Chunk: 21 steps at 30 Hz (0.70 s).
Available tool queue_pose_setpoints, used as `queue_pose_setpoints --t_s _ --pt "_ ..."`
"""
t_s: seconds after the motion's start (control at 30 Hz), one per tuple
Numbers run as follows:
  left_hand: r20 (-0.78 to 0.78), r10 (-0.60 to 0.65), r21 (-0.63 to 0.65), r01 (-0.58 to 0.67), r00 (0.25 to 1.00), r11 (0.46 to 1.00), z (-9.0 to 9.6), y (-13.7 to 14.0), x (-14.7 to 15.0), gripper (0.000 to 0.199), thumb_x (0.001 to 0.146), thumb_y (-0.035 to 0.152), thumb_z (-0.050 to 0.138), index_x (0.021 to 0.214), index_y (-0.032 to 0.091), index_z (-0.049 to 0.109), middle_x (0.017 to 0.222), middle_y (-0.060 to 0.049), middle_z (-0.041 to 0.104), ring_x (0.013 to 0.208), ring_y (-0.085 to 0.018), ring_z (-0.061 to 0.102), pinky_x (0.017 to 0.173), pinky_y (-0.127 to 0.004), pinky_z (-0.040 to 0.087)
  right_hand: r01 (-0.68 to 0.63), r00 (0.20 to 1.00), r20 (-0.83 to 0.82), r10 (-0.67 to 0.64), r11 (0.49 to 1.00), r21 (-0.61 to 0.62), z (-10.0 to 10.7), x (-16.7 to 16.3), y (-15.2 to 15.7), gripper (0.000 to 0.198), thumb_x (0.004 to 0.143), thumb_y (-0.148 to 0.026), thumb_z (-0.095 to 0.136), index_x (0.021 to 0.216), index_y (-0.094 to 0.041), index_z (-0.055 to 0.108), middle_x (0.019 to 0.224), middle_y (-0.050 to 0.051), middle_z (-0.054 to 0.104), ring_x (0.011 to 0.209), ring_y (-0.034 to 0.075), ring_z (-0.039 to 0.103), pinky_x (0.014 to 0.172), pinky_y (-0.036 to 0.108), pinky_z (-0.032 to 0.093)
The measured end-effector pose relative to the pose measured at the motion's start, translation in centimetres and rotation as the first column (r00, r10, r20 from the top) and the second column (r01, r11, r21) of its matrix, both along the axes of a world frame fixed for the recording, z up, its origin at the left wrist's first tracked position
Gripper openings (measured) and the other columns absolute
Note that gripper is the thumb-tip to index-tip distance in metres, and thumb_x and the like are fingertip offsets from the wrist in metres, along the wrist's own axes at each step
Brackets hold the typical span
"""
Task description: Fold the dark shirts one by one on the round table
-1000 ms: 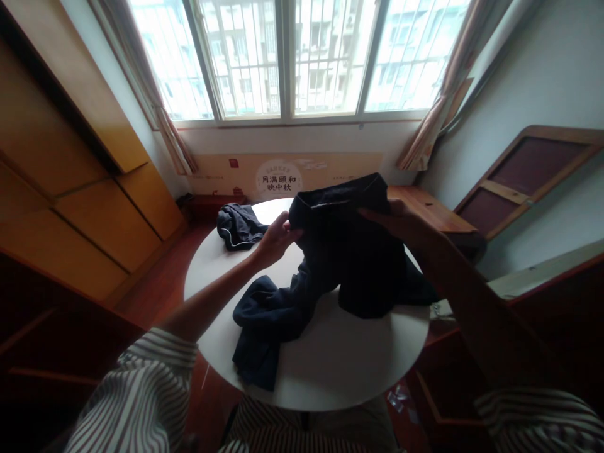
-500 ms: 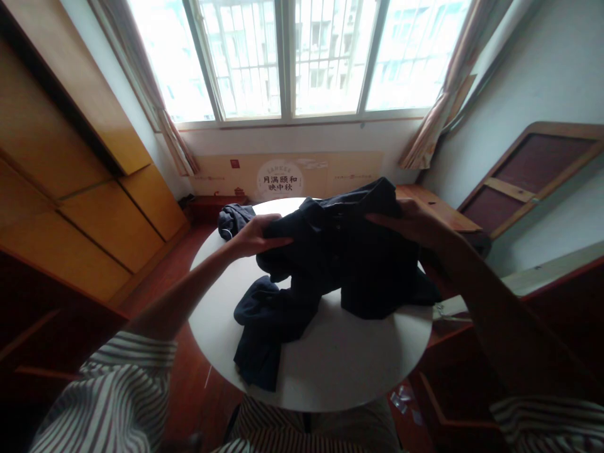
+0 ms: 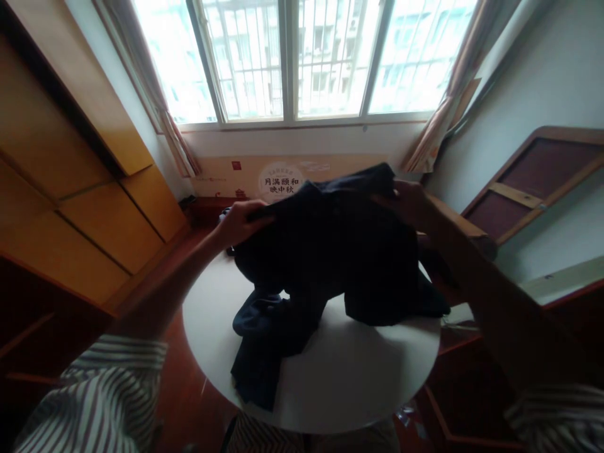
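Note:
A dark navy shirt (image 3: 325, 251) is held up over the round white table (image 3: 349, 390), its upper edge raised between my two hands. My left hand (image 3: 240, 223) pinches the cloth at the upper left, thumb toward me. At the upper right, my right hand (image 3: 408, 202) grips the opposite side; its fingers are partly lost in shadow. One sleeve (image 3: 259, 365) trails down onto the table toward the near edge. The lower right part of the shirt rests on the tabletop. Folds and buttons are hard to make out in the dark cloth.
Behind my left hand, a dark cloth bundle (image 3: 225, 217) is mostly hidden. Wooden cabinets (image 3: 113, 214) stand at left, and a printed banner (image 3: 217, 179) runs below the window. A framed wooden panel (image 3: 533, 182) leans against the right wall.
Both hands have raised the shirt's upper edge slightly. My left hand has moved outward to the left, spreading the cloth wider and covering more of the bundle behind.

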State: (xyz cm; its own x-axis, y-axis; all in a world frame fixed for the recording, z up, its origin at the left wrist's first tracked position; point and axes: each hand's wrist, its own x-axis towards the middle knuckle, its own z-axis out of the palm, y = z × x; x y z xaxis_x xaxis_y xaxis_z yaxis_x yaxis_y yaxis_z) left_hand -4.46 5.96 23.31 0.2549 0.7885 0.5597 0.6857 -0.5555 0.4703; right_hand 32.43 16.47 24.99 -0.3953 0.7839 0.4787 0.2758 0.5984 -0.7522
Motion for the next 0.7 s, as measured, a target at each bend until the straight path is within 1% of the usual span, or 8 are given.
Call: queue_pose_setpoints --t_s 0.07,0.17,0.2,0.27,0.37,0.47,0.6,0.7 --pt "-0.002 0.219 0.053 -0.219 0.976 0.974 1.0 4.6 0.1 0.027 0.093 0.033 0.059 0.101 0.008 0.065 0.09 -0.004 0.069 0.086 -0.014 0.06 0.082 -0.026 0.048 0.117 0.971 0.185 -0.153 0.974 0.193 1.8 -3.0 4.1 0.045 0.09 -0.039 0.061 0.123 -0.008 0.063 0.12 0.014 0.067 0.113 0.027 0.06 0.101 0.041 0.043" --pt "-0.067 0.505 0.094 -0.498 0.861 0.862 1.2 9.9 0.9 0.025 0.09 0.016 0.06 0.113 0.005 0.061 0.109 -0.011 0.067 0.106 -0.02 0.058 0.099 -0.035 0.043 0.231 0.832 0.418 -0.366 0.912 0.339 2.3 -7.3 8.1 0.046 0.092 -0.037 0.06 0.124 -0.005 0.06 0.125 0.021 0.062 0.118 0.03 0.055 0.104 0.044 0.039" --pt "-0.1 0.543 0.116 -0.532 0.834 0.839 0.7 10.7 1.3 0.028 0.088 0.011 0.061 0.115 0.006 0.06 0.115 -0.014 0.065 0.111 -0.022 0.056 0.103 -0.038 0.04 0.203 0.792 0.492 -0.362 0.915 0.347 1.6 -8.4 8.3 0.043 0.094 -0.037 0.057 0.123 -0.005 0.06 0.124 0.021 0.061 0.117 0.028 0.056 0.103 0.042 0.039" --pt "-0.185 0.497 0.15 -0.475 0.848 0.867 -1.3 10.3 2.2 0.029 0.086 0.008 0.062 0.115 0.008 0.062 0.122 -0.016 0.062 0.118 -0.026 0.054 0.107 -0.043 0.038 0.11 0.736 0.609 -0.295 0.94 0.323 -0.8 -9.8 7.1 0.038 0.097 -0.036 0.051 0.12 -0.009 0.062 0.118 0.018 0.064 0.111 0.024 0.058 0.099 0.036 0.042" --pt "-0.278 0.205 0.082 -0.189 0.938 0.979 -5.9 5.7 3.8 0.019 0.091 0.014 0.057 0.107 0.012 0.066 0.115 -0.014 0.066 0.112 -0.026 0.059 0.102 -0.041 0.044 -0.011 0.704 0.686 -0.185 0.962 0.272 -6.4 -9.7 2.3 0.03 0.093 -0.036 0.059 0.113 -0.015 0.067 0.104 0.012 0.069 0.097 0.022 0.063 0.089 0.03 0.048" --pt "-0.316 -0.096 -0.086 0.072 0.944 0.994 -10.4 -1.3 5.0 0.021 0.096 0.024 0.05 0.105 0.015 0.068 0.112 -0.012 0.067 0.107 -0.023 0.062 0.099 -0.039 0.048 -0.275 0.628 0.777 0.047 0.947 0.165 -12.2 -7.5 -4.0 0.026 0.096 -0.032 0.055 0.11 -0.017 0.07 0.107 0.013 0.069 0.098 0.023 0.065 0.085 0.031 0.051" --pt "-0.35 -0.223 -0.205 0.158 0.91 0.966 -13.5 -9.4 5.4 0.046 0.091 0.046 0.06 0.129 0.019 0.059 0.125 -0.014 0.061 0.118 -0.028 0.056 0.104 -0.045 0.046 -0.277 0.744 0.657 0.123 0.951 0.135 -16.5 -4.2 -12.0 0.038 0.097 -0.039 0.052 0.126 -0.018 0.063 0.127 0.016 0.062 0.115 0.027 0.06 0.097 0.04 0.051" --pt "-0.391 -0.202 -0.205 0.13 0.898 0.97 -14.8 -12.4 5.1 0.069 0.079 0.053 0.073 0.137 0.022 0.054 0.136 -0.017 0.052 0.126 -0.034 0.05 0.104 -0.052 0.046 -0.256 0.818 0.553 0.157 0.961 0.105 -17.9 -3.4 -16.6 0.064 0.09 -0.052 0.061 0.143 -0.02 0.049 0.138 0.018 0.055 0.124 0.032 0.054 0.103 0.049 0.048"
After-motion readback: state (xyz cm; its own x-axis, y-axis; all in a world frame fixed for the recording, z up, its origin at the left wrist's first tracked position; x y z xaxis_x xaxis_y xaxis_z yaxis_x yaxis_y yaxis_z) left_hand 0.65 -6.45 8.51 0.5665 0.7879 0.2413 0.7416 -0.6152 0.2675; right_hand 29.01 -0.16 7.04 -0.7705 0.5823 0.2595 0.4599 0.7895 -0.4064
